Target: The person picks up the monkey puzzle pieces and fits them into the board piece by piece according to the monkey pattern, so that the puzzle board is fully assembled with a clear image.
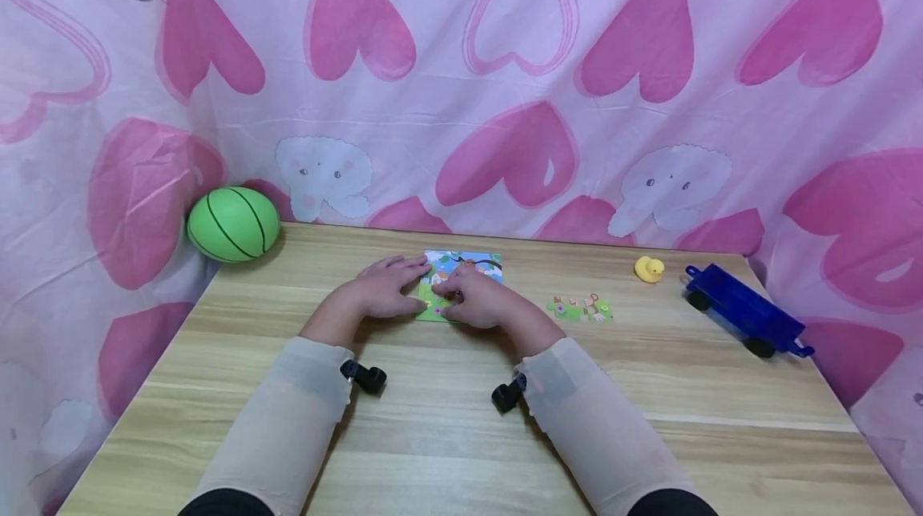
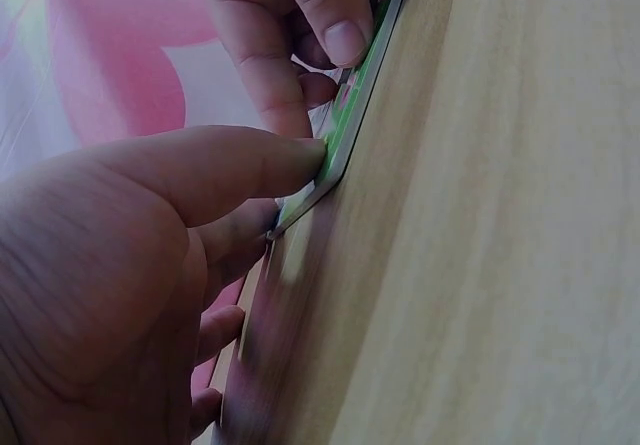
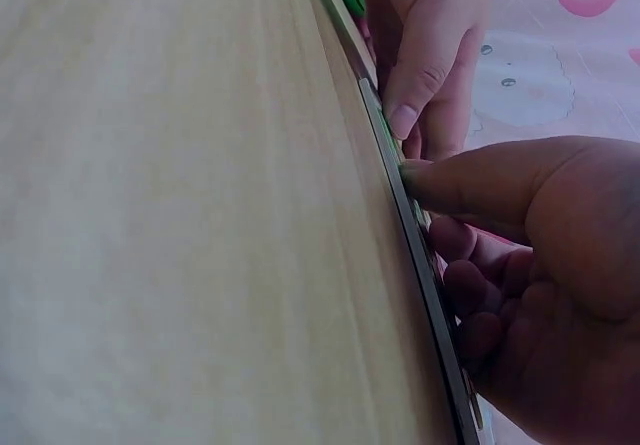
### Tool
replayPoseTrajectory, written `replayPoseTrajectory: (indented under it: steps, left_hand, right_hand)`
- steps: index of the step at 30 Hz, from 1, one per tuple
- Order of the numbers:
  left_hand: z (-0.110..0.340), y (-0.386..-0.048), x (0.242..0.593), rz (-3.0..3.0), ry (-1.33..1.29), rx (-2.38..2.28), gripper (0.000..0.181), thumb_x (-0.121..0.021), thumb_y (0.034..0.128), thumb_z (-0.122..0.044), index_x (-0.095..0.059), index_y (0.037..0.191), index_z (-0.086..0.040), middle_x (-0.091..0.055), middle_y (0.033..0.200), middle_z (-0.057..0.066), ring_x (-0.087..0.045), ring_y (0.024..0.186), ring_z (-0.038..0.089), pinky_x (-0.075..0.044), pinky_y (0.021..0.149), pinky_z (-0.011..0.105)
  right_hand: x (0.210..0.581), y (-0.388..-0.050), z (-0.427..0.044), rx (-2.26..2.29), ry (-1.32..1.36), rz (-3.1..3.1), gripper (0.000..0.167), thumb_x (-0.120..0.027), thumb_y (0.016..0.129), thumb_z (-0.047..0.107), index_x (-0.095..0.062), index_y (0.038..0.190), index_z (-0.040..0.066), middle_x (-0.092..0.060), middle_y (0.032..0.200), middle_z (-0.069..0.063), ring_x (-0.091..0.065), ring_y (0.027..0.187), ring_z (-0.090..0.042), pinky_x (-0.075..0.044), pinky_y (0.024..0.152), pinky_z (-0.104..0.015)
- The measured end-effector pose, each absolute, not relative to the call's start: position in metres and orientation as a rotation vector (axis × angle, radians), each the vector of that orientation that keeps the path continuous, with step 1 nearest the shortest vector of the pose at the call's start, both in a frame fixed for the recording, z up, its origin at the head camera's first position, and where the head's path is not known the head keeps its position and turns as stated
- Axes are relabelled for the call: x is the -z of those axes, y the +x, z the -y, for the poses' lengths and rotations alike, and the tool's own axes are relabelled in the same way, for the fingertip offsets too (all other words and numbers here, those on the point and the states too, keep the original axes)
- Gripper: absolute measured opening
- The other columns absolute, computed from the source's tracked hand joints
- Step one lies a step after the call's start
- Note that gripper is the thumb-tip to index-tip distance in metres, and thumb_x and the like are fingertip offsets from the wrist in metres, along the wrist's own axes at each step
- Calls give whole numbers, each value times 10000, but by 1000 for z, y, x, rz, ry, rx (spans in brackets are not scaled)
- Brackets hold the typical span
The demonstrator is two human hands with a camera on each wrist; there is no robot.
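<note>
A flat picture board [image 1: 461,257], which looks like a children's puzzle with blue sky and green grass, lies near the table's far edge. My left hand [image 1: 390,288] rests at its left side, fingers extended and the thumb on the lower left corner. Over the middle and lower right of the board, my right hand [image 1: 477,297] touches the picture with thumb and bent fingers. Whether a small piece sits under those fingertips is hidden. In the right wrist view the right thumb [image 3: 470,190] lies along the board's near edge [image 3: 410,215]. Several loose picture pieces [image 1: 580,308] lie to the right.
A green ball [image 1: 234,224] sits at the table's far left corner. Toward the right are a yellow toy duck [image 1: 649,268] and a blue toy trailer [image 1: 746,308] with black wheels. A pink heart-patterned curtain [image 1: 461,123] hangs behind the wooden table [image 1: 425,436].
</note>
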State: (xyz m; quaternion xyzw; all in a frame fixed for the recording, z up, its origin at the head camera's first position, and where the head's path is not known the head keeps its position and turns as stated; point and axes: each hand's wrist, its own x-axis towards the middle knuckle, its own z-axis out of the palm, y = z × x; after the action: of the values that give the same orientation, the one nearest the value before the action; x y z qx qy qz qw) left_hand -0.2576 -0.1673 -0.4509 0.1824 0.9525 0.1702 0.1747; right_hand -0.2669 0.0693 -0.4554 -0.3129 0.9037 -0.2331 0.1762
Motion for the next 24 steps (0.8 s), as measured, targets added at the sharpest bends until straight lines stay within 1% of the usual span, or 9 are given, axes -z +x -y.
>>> replayPoseTrajectory:
  steps: [4,7,9,14,19,24]
  left_hand:
    - [167,-258,450,-2694,512,-491,860,-669,957,-537,-309,1703,-303,-211,1812,-65,-102,1689,406,-140,1314,750]
    - [168,-259,450,-2694,510,-497,870,-679,948,-540,-314,1701,-304,-217,1811,-58,-104,1687,410,-138,1311,755]
    - [168,-259,451,-2695,502,-499,882,-687,940,-549,-312,1701,-310,-215,1811,-62,-100,1689,405,-132,1315,750]
    - [168,-259,454,-2689,484,-512,940,-728,904,-581,-311,1701,-309,-210,1812,-66,-79,1695,388,-117,1327,732]
    - [168,-259,456,-2689,474,-523,964,-745,887,-588,-316,1701,-300,-210,1813,-58,-71,1694,388,-110,1330,727]
    - [168,-259,456,-2688,470,-523,966,-746,885,-587,-309,1702,-313,-200,1814,-76,-66,1698,374,-108,1340,707]
  right_hand:
    - [455,-267,-69,676,-870,-2564,474,-742,1017,309,-676,1470,185,-651,1324,-25,-587,1105,-148,-535,1065,-378]
    - [454,-267,-69,683,-875,-2564,466,-742,1016,302,-682,1461,177,-660,1320,-24,-597,1115,-154,-537,1079,-386]
    - [452,-267,-70,698,-870,-2565,465,-748,1011,288,-685,1457,176,-681,1277,-9,-602,1095,-147,-543,1054,-374]
    - [441,-266,-79,821,-836,-2546,479,-746,1006,224,-665,1475,169,-719,1143,25,-634,1014,-117,-575,942,-336]
    - [422,-261,-98,956,-758,-2568,462,-733,1015,225,-669,1471,190,-720,1119,43,-666,951,-144,-591,808,-334]
    - [415,-254,-126,1025,-685,-2647,411,-737,1012,250,-707,1422,238,-723,1116,56,-652,992,-183,-577,779,-329]
